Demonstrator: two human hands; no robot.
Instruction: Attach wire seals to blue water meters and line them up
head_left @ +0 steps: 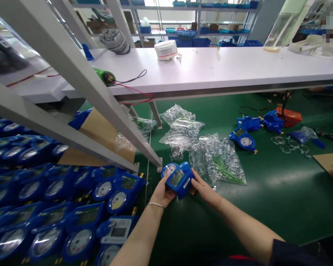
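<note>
A blue water meter (pixel 178 178) with a round dial and a small screen is held just above the green bench mat (pixel 280 192). My left hand (pixel 161 194) grips its near left side, fingers wrapped under it; a thin bracelet sits on that wrist. My right hand (pixel 204 189) holds its right end, fingers closed against the casing. Clear plastic bags (pixel 216 159) with small parts lie right behind the meter.
Several blue meters (pixel 72 207) fill the area at the left under a grey slanted frame (pixel 80 81). More blue meters (pixel 243 138), an orange part (pixel 290 115) and clear rings (pixel 287 144) lie at the right. A white shelf (pixel 211 70) runs across the back.
</note>
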